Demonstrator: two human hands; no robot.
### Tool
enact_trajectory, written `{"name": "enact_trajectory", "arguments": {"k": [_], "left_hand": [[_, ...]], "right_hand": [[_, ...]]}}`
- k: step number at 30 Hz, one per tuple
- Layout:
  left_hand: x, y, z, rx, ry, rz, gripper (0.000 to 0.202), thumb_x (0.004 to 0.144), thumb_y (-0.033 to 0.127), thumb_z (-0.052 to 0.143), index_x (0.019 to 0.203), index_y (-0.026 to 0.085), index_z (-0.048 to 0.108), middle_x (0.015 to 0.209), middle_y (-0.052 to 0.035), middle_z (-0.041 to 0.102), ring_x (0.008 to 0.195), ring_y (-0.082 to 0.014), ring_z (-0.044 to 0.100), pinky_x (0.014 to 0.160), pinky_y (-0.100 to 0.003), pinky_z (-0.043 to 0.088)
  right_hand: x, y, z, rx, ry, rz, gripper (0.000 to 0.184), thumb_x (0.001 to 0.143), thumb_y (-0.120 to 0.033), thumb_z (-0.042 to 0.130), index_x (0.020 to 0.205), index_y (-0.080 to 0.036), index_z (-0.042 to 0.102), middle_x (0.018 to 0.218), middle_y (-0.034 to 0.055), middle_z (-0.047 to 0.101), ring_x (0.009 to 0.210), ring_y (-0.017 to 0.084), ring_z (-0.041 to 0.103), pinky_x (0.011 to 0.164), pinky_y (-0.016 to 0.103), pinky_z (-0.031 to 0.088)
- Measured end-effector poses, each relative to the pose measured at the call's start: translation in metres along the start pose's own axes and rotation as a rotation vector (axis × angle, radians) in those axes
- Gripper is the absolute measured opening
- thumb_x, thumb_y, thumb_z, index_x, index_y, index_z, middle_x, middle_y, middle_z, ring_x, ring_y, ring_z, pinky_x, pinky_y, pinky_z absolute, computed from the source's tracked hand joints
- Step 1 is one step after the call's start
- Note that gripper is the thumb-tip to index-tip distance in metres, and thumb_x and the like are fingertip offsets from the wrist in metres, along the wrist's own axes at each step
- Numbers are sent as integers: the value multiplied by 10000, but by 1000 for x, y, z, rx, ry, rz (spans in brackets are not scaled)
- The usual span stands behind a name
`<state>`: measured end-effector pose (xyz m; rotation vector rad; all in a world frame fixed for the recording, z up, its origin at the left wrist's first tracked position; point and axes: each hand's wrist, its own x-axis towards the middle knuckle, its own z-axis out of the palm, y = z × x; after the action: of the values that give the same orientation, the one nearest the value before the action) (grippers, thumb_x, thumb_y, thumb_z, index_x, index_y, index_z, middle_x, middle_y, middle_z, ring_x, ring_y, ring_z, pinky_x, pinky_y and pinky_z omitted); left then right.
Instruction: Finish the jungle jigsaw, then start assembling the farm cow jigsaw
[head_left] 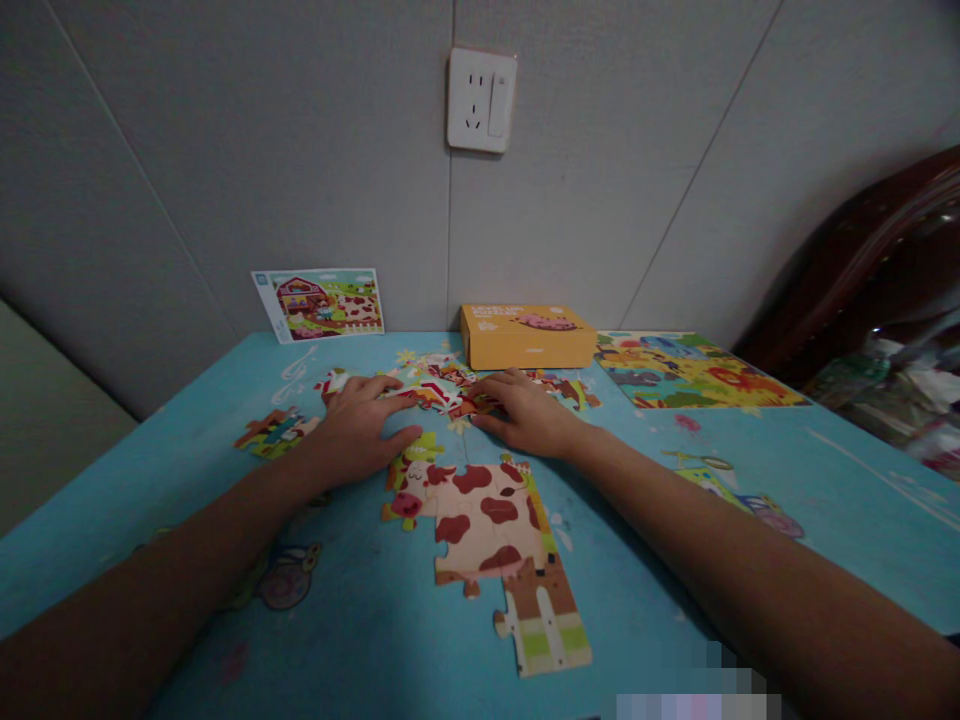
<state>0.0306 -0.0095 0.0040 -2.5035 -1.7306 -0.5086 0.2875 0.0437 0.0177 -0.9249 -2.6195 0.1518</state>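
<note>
A pile of loose jigsaw puzzle pieces (436,392) lies at the far middle of the table. My left hand (361,428) rests at the left side of this pile, its fingers stretched toward the pieces and thumb apart. On the right side, my right hand (529,415) reaches over the pile with bent fingers and the thumb spaced away from them. Whether a fingertip pinches a piece is too small to tell. Nearer to me lies a joined puzzle section (487,515) showing a brown-spotted cow and a fence. A smaller group of pieces (277,432) sits beyond my left forearm.
An orange puzzle box (529,337) stands by the wall behind the pile. A farm picture card (328,305) leans on the wall at left. To the right lies a colourful animal puzzle (690,370). The table (360,620) has a blue patterned cover.
</note>
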Motion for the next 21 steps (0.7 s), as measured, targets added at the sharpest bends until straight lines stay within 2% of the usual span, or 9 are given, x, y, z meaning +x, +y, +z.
{"name": "enact_trajectory", "arguments": {"k": [5,9,13,18,21], "left_hand": [[0,0,1,33,-2,-44,518,873,538,509,1238,208,670,1327,-152,550,1208,-364,464,1030,-561,349],[0,2,1,-27,-39,-31,542,879,575,499,1247,217,670,1362,-157,524,1234,-370,455,1044,-569,334],[-1,4,1,-54,-34,30,505,881,577,517,1233,251,673,1369,-129,530,1238,-345,454,1052,-564,324],[-1,3,2,-83,-14,81,503,885,570,520,1194,213,693,1368,-151,528,1255,-345,448,1066,-560,317],[-2,2,3,-97,-10,81,508,879,582,520,1185,217,700,1362,-156,533,1249,-360,451,1064,-584,310]], "right_hand": [[1,-2,-3,-3,11,56,370,881,-340,644,1165,-103,640,1092,160,665,1032,274,555,898,388,422],[1,-2,-3,-10,13,59,335,879,-305,647,1149,-107,638,1047,145,669,990,256,566,869,365,426],[2,2,-3,-18,26,58,277,904,-327,613,1099,-133,651,994,123,681,919,230,587,811,335,426],[3,4,-8,69,94,138,239,954,-336,523,996,-152,670,913,86,698,793,172,602,712,283,416],[3,3,-11,91,102,197,228,943,-327,528,948,-159,683,884,82,704,748,158,596,679,278,405]]}}
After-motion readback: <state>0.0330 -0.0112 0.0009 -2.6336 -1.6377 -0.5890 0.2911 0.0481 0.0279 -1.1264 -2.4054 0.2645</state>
